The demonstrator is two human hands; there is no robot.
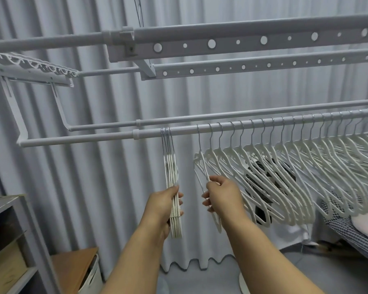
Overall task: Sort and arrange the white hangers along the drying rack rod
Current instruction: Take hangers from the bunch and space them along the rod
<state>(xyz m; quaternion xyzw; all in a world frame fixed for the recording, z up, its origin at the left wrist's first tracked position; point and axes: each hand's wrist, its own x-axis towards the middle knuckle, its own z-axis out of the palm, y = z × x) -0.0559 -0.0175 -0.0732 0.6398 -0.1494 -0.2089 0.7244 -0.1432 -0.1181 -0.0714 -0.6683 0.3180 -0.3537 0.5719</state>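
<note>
A grey drying rack rod (106, 136) runs across the view at mid height. A tight bundle of several white hangers (170, 166) hangs from it left of centre, and my left hand (164, 205) grips the bundle's lower end. To the right, one white hanger (202, 166) hangs apart from a long row of white hangers (295, 166), which stretches along the rod to the right edge. My right hand (222, 195) pinches the single hanger's arm near its lower part.
Grey curtains (89, 187) fill the background. More rack bars with round holes (242, 42) sit above, and a second thin rod (200, 118) runs just behind the hanger rod. A shelf (6, 230) and a wooden-topped bin (77, 270) stand lower left; a patterned bed edge (353, 230) lies right.
</note>
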